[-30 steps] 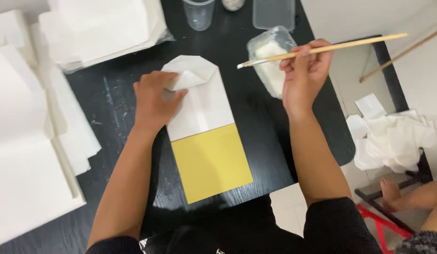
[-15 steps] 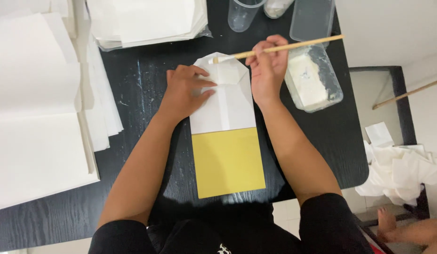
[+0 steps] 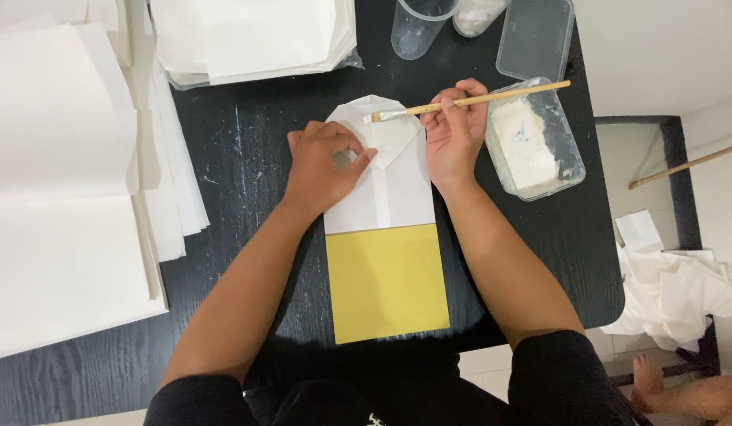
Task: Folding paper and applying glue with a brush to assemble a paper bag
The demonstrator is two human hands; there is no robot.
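Observation:
A folded white paper piece [image 3: 393, 189] lies on the black table [image 3: 247, 150], its lower half a yellow panel [image 3: 385, 282]. My left hand [image 3: 322, 162] presses flat on the folded flap near the top left of the paper. My right hand [image 3: 452, 134] grips a thin wooden brush [image 3: 468, 100], held almost level, with its bristle tip touching the paper's pointed top. Right beside that hand sits a clear plastic tub of white paste [image 3: 531, 142].
Stacks of white paper sheets [image 3: 66, 189] fill the left side, and another pile [image 3: 251, 35] lies at the top. A clear cup [image 3: 417, 28] and a clear lid [image 3: 535, 35] stand at the back. Crumpled white paper [image 3: 677, 296] and a bare foot [image 3: 650, 375] show off the table's right edge.
My right hand carried the brush from the paste tub over to the paper's top; the bristles now rest on the flap. The camera view shifted, and my left hand stayed on the fold.

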